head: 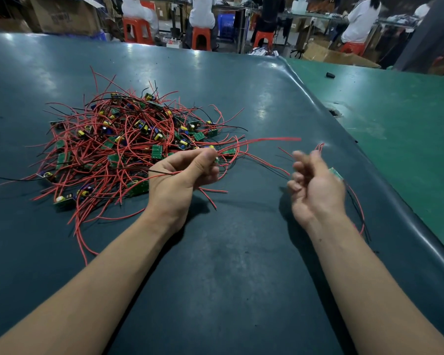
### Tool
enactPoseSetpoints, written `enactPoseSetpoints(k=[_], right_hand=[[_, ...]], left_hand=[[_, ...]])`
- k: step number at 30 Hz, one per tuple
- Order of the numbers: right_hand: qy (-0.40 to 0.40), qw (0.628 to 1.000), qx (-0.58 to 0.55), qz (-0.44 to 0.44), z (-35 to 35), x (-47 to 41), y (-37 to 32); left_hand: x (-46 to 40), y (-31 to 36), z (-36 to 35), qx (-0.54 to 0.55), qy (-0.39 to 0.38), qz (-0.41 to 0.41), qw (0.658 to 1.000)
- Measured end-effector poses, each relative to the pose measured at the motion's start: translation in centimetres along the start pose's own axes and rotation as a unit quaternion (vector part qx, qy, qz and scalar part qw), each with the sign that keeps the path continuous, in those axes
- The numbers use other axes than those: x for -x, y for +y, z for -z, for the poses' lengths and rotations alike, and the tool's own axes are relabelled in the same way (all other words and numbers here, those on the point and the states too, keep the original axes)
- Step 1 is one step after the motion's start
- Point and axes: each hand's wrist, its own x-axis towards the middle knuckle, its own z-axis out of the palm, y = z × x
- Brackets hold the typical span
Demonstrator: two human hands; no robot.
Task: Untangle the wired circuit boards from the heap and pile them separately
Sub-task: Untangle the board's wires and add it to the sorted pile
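Nearest, the right hand point(315, 185) hangs palm-up over the dark mat point(228, 252), its blurred fingers loosely curled and gripping nothing; a freed circuit board point(335, 173) lies just behind it, its red and black leads trailing toward the near edge. The left hand point(185, 172) pinches a small green board point(228, 151) between thumb and curled fingers, red wires fanning right from the grip. Beyond and to the left sprawls the heap point(118, 142): green boards with yellow and blue parts knotted in red wire. Farther right lies a green mat point(408, 119).
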Motion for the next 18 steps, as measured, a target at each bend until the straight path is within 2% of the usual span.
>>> enactPoseSetpoints(k=[3,5,7,12,15,18], right_hand=[[-0.131,0.982,0.133,-0.042,-1.2,1.9,2.0],[-0.209,0.967,0.133,-0.055,-2.1,2.8,3.0],[-0.234,0.963,0.122,-0.048,-2.6,3.1,3.4],[-0.179,0.977,0.114,0.001,-2.1,2.3,2.6],[-0.081,0.996,0.027,0.016,-1.3,1.2,0.8],[0.039,0.996,-0.079,0.014,-0.2,0.1,-0.3]], left_hand=[[0.0,-0.1,-0.2,0.005,-0.001,0.013,1.0],[0.2,-0.2,-0.2,-0.02,-0.029,0.022,0.999],[0.6,-0.4,-0.3,-0.062,-0.064,0.029,0.996],[0.5,-0.6,-0.3,-0.078,-0.079,0.023,0.993],[0.4,-0.7,-0.2,-0.051,-0.058,0.017,0.997],[0.1,-0.5,-0.1,-0.018,-0.022,-0.009,1.0]])
